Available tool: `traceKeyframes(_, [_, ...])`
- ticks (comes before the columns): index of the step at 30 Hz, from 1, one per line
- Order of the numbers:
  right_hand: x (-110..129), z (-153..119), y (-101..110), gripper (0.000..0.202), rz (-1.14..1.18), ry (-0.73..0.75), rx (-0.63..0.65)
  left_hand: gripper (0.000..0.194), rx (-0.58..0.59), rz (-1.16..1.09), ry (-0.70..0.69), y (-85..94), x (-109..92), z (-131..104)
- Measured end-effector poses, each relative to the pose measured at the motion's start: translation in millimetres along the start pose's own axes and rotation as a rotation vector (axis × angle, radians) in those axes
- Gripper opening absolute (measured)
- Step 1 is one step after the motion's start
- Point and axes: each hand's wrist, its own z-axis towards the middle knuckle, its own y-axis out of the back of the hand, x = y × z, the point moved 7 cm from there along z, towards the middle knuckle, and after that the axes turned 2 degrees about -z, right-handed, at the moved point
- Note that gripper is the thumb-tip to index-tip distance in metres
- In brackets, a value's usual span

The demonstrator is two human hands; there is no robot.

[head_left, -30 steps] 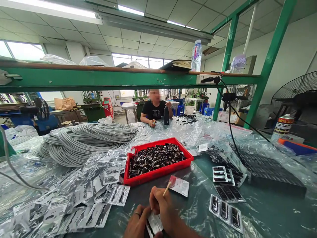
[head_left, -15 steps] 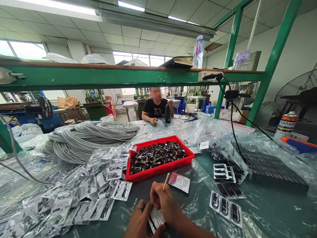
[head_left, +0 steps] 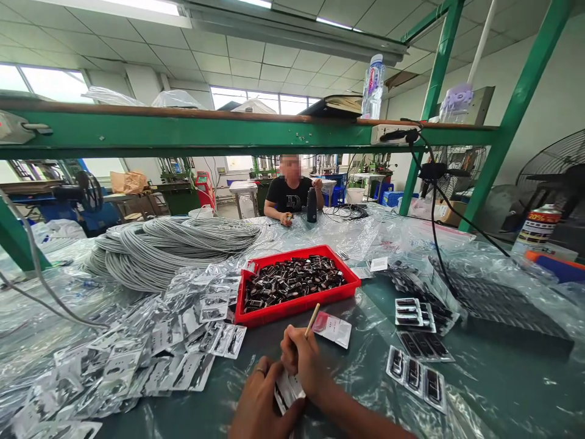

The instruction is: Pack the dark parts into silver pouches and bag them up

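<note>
My left hand (head_left: 261, 399), with a ring on one finger, holds down a small silver-and-black packet (head_left: 287, 388) near the table's front edge. My right hand (head_left: 302, 360) is closed around a thin pale stick (head_left: 312, 320), gripped like a pen. The stick's lower end is hidden behind my fingers, over the packet. Just beyond lies a red-and-white pouch (head_left: 333, 329). Behind it stands a red tray (head_left: 299, 302) filled with small black parts (head_left: 292, 280).
Many silver packets (head_left: 155, 353) are heaped at left, before a grey cable coil (head_left: 173, 247). Blister packs (head_left: 415, 377) and a black ridged block (head_left: 507, 311) lie at right. A green shelf beam (head_left: 192, 135) crosses above. A co-worker (head_left: 290, 198) sits opposite near a dark bottle (head_left: 311, 205).
The view has shifted slightly. My right hand still grips the stick over the packet, with only a small change in posture. My left hand keeps its hold.
</note>
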Motion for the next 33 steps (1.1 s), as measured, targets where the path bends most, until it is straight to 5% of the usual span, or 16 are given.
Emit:
traceKeyframes(14, [22.7,2.9,11.7,0.049,0.179,-0.014,0.027,0.049,0.118,-0.008,0.031,5.7,-17.4,-3.5])
traceKeyframes(26, [18.6,-6.5,-1.5,0.049,-0.196,0.132,0.081,0.031,0.110,0.008,-0.009,3.8,-21.0,-3.3])
traceKeyframes(33, [11.7,-2.8,6.0,0.046,-0.221,0.118,0.074,0.036,0.119,0.018,-0.005,2.4,-22.7,-4.1])
